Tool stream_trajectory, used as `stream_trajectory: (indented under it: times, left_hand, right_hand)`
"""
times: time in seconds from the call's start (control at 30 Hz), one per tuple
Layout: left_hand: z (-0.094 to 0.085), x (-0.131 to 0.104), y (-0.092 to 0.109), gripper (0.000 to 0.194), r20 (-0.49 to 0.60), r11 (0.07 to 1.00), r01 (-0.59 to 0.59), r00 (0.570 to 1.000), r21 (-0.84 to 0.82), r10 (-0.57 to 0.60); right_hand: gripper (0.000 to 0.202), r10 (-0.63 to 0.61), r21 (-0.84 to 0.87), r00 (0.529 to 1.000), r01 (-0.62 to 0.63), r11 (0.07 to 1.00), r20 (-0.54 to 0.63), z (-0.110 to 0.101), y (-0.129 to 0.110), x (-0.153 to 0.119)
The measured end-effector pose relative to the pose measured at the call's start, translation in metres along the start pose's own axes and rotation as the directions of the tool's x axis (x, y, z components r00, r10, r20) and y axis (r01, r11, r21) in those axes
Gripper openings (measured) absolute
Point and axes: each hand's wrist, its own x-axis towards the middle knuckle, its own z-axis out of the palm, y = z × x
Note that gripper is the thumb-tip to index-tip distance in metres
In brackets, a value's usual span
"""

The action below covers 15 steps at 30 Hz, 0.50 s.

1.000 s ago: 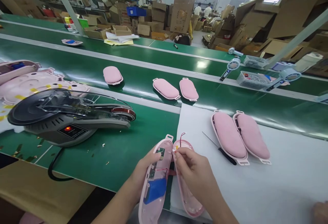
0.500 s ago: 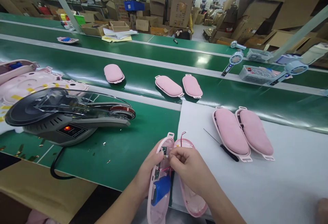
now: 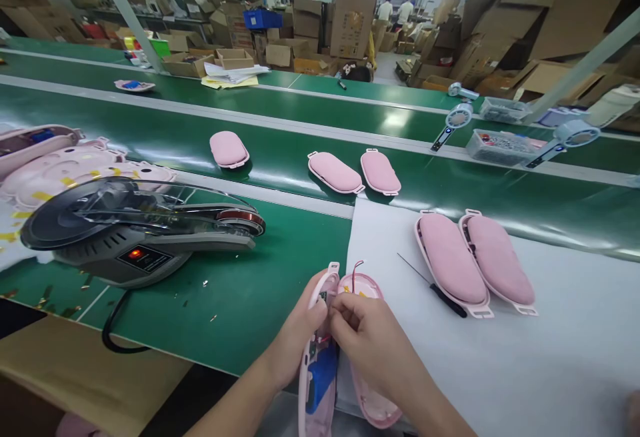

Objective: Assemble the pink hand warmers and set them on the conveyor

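An opened pink case is between my hands, its two halves side by side. My left hand (image 3: 299,330) is wrapped round the left half (image 3: 304,384), which stands tilted on its edge and holds a blue block (image 3: 321,377) and a small circuit board. My right hand (image 3: 367,334) is pinched at the inner edge of that half, near the board; what its fingertips hold is hidden. Beneath my right hand lies the right half (image 3: 376,405), with a thin red wire (image 3: 354,277) rising from its top end.
A screwdriver (image 3: 447,299) and two closed pink cases (image 3: 453,257) lie on the white sheet (image 3: 565,350). More pink cases (image 3: 335,172) rest on the green conveyor. A tape dispenser (image 3: 145,230) stands left. Handheld fans (image 3: 457,117) and a parts box (image 3: 500,147) are at back right.
The left half has turned more onto its edge and shifted slightly right, with my left hand moving along. My right hand remains pinched near the board. The view has shifted slightly.
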Motion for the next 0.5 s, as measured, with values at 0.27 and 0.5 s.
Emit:
stream_trajectory:
  times: [0.27, 0.5]
  left_hand:
    - [-0.006, 0.002, -0.003, 0.059, 0.013, 0.99, 0.068, 0.998, -0.125, -0.067]
    - [-0.001, 0.0, -0.004, 0.062, 0.018, 0.976, 0.102, 0.995, -0.192, -0.101]
  right_hand:
    - [0.021, 0.006, 0.022, 0.999, -0.006, 1.0, -0.033, -0.012, 0.002, 0.001]
    - [0.025, 0.084, 0.047, 0.931, -0.072, 0.996, -0.355, -0.023, 0.01, 0.02]
